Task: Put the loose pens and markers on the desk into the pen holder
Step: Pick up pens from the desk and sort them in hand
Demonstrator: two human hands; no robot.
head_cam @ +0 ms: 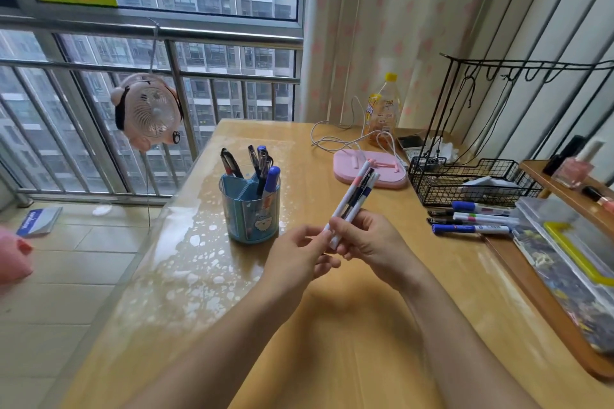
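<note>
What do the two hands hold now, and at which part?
A small bundle of pens, gripped at its lower end: the right hand wraps it, and the left hand pinches the tips.

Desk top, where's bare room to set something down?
Bare desk lies near you under both forearms, and between the pen holder and pink pad. The right edge is crowded: loose markers, wire basket, clear case.
</note>
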